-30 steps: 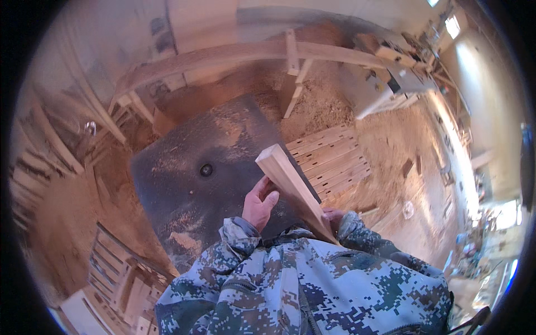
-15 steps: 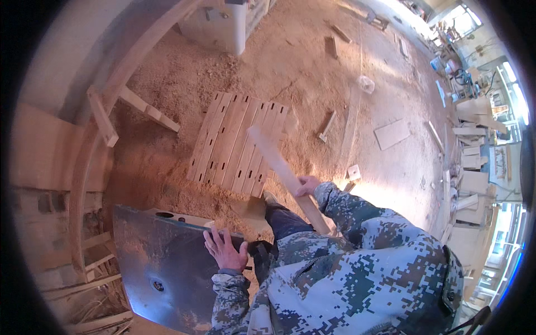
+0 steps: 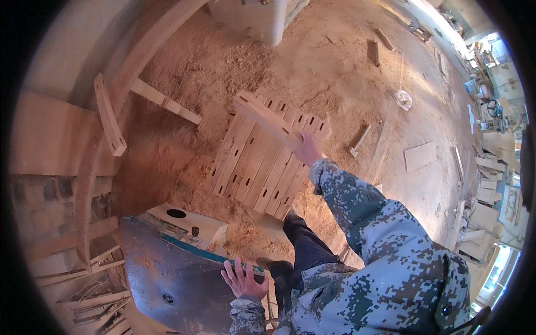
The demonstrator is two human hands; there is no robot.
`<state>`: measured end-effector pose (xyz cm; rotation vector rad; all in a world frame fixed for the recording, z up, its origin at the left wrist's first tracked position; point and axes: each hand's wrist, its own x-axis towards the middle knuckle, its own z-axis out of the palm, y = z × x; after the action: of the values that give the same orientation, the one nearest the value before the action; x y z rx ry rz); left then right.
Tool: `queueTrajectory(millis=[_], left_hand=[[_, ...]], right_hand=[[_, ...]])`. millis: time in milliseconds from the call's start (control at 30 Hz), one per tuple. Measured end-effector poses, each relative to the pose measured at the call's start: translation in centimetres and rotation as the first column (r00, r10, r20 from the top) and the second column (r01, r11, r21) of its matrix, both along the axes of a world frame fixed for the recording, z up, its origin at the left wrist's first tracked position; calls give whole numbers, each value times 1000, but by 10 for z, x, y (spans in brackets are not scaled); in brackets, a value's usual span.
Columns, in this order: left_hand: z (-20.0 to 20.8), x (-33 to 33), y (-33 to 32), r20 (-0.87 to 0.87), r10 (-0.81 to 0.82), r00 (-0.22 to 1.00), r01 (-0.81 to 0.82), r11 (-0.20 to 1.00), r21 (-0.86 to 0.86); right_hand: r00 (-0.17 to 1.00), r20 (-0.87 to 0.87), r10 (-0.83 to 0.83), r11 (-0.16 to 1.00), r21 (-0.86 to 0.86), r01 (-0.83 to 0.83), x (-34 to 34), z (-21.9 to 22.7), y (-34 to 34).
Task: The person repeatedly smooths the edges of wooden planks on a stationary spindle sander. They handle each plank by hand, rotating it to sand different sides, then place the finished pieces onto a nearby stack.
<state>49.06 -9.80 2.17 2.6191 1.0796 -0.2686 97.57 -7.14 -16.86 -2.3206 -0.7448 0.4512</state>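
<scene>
My right hand (image 3: pixel 308 148) grips one end of a pale wooden bar (image 3: pixel 263 116) with slots cut in it. The bar is held out over a row of slotted wooden bars (image 3: pixel 254 153) laid side by side low down near the floor, hiding part of their far end. My left hand (image 3: pixel 245 281) rests with its fingers spread at the edge of a dark metal machine table (image 3: pixel 206 293). A round hole shows in the table's surface.
Beyond the metal table is a light machine part (image 3: pixel 206 226) with a dark oval opening. A long curved beam (image 3: pixel 92 162) and a slotted wooden piece (image 3: pixel 110 120) stand at the left. Sawdust and scattered offcuts (image 3: pixel 420 156) cover the floor. Timber (image 3: pixel 486 190) lines the right side.
My right hand has moved forward, carrying the wooden bar out over the row of bars. My left hand stays at the metal table's edge. The whole view has shifted.
</scene>
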Motion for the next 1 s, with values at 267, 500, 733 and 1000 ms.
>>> queueTrajectory(millis=[267,500,733,1000], left_hand=[[-6,-11,-2,52,16,999,-15,1000,-11],[-12,-15,-3,141,24,990,-27,1000,16],[-12,-14,-3,219,-17,976,2,998,70],[-16,-44,-49,337,93,937,-132,987,95]], right_hand=[[955,-42,293,808,-523,-271,15,-51,23],[992,-45,114,779,-616,-117,10,-40,-49],[951,-176,255,348,-901,-260,-13,-84,-196],[808,-426,407,625,-515,-587,-227,-81,-323]])
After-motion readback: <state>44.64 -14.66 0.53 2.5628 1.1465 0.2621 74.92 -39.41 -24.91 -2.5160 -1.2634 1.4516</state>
